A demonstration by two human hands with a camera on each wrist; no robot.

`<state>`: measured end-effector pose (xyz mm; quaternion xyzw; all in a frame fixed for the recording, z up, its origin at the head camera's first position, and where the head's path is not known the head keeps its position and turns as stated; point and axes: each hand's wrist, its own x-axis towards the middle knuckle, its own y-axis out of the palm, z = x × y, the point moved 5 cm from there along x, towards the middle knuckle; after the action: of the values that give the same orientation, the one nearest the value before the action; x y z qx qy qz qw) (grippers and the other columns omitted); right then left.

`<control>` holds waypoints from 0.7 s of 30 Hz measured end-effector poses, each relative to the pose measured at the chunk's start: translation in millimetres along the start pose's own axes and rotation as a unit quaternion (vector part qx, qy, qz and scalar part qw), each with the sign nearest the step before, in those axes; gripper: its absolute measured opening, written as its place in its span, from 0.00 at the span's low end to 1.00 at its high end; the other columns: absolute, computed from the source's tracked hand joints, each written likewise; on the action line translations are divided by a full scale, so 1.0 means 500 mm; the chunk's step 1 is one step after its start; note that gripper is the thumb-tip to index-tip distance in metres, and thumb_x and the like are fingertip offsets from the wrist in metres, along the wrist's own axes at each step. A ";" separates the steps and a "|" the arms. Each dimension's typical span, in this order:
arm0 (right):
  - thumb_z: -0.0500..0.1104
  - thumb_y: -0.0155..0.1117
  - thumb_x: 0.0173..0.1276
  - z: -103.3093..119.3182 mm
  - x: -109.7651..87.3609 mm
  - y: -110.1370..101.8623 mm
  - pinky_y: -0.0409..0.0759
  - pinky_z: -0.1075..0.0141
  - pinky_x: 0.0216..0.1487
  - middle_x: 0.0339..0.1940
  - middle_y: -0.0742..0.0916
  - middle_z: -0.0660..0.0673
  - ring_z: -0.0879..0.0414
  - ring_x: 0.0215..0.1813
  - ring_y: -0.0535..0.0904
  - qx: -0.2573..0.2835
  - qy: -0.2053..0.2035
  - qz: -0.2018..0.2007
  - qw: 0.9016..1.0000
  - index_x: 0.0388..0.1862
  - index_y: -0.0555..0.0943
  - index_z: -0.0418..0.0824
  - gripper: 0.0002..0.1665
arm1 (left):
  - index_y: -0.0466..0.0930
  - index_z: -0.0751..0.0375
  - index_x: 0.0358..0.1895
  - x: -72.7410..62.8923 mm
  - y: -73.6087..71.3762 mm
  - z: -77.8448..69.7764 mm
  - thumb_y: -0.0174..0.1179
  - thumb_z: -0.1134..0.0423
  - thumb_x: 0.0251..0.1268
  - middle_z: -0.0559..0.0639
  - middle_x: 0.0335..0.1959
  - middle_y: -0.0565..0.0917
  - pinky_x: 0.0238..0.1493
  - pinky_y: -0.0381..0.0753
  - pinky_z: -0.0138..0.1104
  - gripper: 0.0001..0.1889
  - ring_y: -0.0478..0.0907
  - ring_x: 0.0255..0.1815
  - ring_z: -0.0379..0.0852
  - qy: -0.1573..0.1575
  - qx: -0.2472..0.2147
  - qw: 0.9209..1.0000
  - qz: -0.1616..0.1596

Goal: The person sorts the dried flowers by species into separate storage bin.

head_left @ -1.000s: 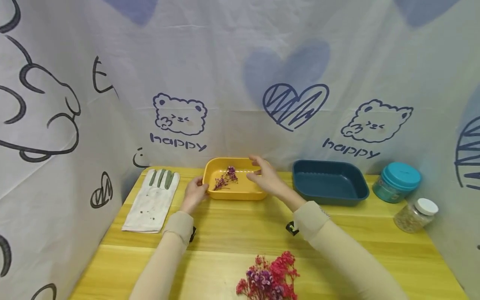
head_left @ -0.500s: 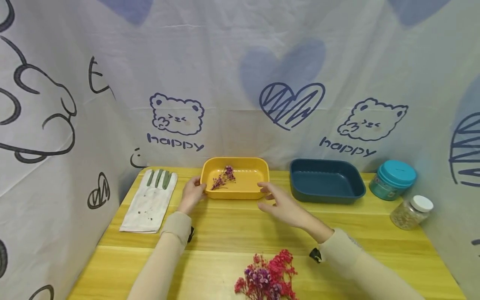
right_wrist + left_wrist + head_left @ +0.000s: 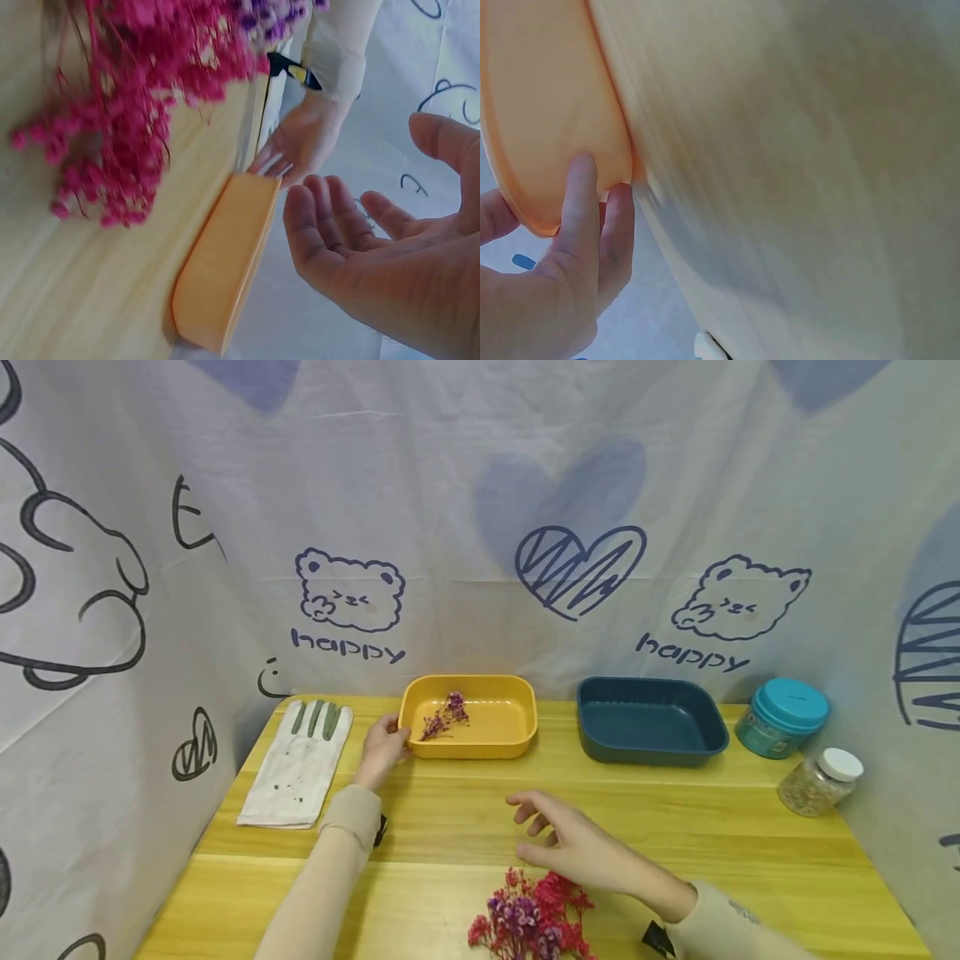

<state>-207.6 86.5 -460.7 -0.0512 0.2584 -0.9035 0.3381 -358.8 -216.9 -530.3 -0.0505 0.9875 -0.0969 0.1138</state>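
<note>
A yellow tray (image 3: 472, 750) stands at the back of the table with a small purple dried-flower sprig (image 3: 447, 717) lying in its left half. My left hand (image 3: 382, 750) holds the tray's left end; the left wrist view shows the thumb (image 3: 493, 216) at the rim and fingers on the outer wall. My right hand (image 3: 573, 843), fingers loosely bent and nothing in them, hovers in front of the tray, just beyond a bunch of pink and purple dried flowers (image 3: 528, 918). That bunch is cut off by the lower edge of the head view.
Right of the yellow tray stands a dark blue tray (image 3: 652, 752). Farther right are a turquoise-lidded tub (image 3: 783, 718) and a clear jar with a white lid (image 3: 817, 783). A white glove (image 3: 300, 768) with green fingers lies at left. Printed cloth (image 3: 457, 610) hangs behind the table.
My right hand has left the yellow tray's right side and come back toward the pink and purple bunch. The left hand stays at the tray's left end.
</note>
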 end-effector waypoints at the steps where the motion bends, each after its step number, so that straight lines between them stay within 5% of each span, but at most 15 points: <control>1: 0.51 0.65 0.79 0.000 -0.006 0.006 0.84 0.65 0.51 0.60 0.82 0.43 0.54 0.55 0.79 0.000 -0.005 0.004 1.000 0.77 0.69 0.44 0.33 | 0.61 0.69 0.81 0.001 0.000 0.000 0.46 0.68 0.83 0.71 0.71 0.71 0.71 0.83 0.53 0.27 0.76 0.71 0.68 0.000 -0.001 1.000 0.000; 6: 0.55 0.68 0.76 -0.006 -0.035 0.041 0.84 0.65 0.49 0.57 0.82 0.44 0.57 0.53 0.79 -0.014 -0.007 0.027 1.000 0.74 0.71 0.47 0.33 | 0.61 0.69 0.81 0.004 -0.001 0.000 0.46 0.68 0.83 0.71 0.70 0.71 0.71 0.83 0.52 0.27 0.76 0.71 0.68 0.003 0.002 1.000 -0.003; 12: 0.61 0.73 0.69 -0.020 -0.053 0.080 0.81 0.59 0.62 0.65 0.82 0.51 0.54 0.65 0.76 -0.087 0.028 0.061 0.994 0.70 0.76 0.54 0.34 | 0.60 0.70 0.81 0.005 -0.001 0.002 0.46 0.68 0.83 0.71 0.71 0.71 0.71 0.83 0.52 0.27 0.75 0.71 0.68 0.002 0.005 1.000 -0.006; 21: 0.58 0.77 0.64 -0.030 -0.051 0.101 0.79 0.53 0.62 0.57 0.85 0.61 0.63 0.59 0.76 -0.169 0.011 0.063 0.984 0.59 0.82 0.64 0.24 | 0.61 0.69 0.80 0.001 -0.002 0.000 0.46 0.68 0.83 0.71 0.71 0.71 0.71 0.83 0.52 0.27 0.75 0.71 0.69 0.000 0.002 1.000 -0.011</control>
<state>-162.7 76.8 -496.8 -0.0807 0.4135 -0.8243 0.3783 -359.3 -218.2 -530.3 -0.0609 0.9868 -0.0997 0.1124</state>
